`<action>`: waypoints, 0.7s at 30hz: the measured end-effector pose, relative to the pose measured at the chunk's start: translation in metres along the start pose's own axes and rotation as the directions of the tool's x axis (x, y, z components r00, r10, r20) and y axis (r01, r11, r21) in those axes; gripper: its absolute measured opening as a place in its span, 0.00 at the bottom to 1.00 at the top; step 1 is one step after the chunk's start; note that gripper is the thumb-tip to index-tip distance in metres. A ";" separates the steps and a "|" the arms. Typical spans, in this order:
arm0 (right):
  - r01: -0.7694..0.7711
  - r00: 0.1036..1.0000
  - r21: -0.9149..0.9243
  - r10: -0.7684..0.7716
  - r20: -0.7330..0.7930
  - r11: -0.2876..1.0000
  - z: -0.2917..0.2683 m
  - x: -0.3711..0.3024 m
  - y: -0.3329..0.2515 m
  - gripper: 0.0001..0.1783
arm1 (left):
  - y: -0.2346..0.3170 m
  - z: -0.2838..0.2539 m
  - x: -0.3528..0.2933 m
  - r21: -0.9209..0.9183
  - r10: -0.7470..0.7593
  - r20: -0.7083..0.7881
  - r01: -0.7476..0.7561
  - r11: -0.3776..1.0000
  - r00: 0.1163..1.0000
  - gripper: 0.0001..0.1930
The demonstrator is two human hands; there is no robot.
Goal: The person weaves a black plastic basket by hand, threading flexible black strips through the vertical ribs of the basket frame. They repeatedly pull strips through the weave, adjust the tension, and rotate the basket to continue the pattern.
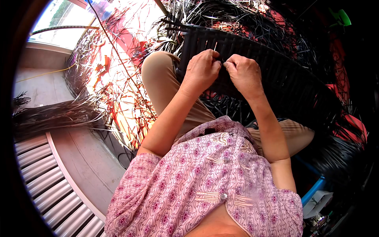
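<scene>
A narrow gap parts left grip [202,71] from right grip [243,74]; woven panel [282,73] blocks ahead.

You are sitting in an indoor weaving workspace: a black woven panel [272,69] spreads before you, loose dark strips [241,14] tangle over red sheeting [128,39], and on your left are a thick strip bundle [55,118], a window [57,17] and apparently a white ribbed radiator [46,179].
</scene>
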State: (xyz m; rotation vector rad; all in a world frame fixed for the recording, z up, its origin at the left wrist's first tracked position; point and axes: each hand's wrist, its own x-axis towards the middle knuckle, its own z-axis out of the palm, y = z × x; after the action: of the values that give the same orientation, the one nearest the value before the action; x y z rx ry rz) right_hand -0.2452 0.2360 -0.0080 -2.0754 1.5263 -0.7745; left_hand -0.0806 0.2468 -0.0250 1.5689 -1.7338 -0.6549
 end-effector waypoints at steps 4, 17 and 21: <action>0.036 0.999 -0.026 -0.036 0.009 0.999 0.002 0.002 0.003 0.10 | -0.006 -0.011 0.011 0.127 0.086 0.120 -0.102 0.987 0.989 0.14; 0.141 0.984 -0.203 -0.159 -0.075 0.969 0.023 0.003 -0.001 0.08 | -0.003 -0.022 0.006 0.201 0.087 0.098 -0.105 0.974 0.991 0.08; 0.129 0.986 -0.209 -0.148 -0.080 0.969 0.022 -0.004 -0.008 0.10 | -0.009 -0.014 0.002 0.099 0.133 -0.024 -0.130 0.987 0.991 0.06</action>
State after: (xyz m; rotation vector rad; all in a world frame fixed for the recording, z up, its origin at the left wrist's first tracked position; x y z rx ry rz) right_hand -0.2260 0.2427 -0.0203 -2.3464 1.5817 -0.8079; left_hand -0.0643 0.2449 -0.0231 1.5064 -1.8523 -0.4854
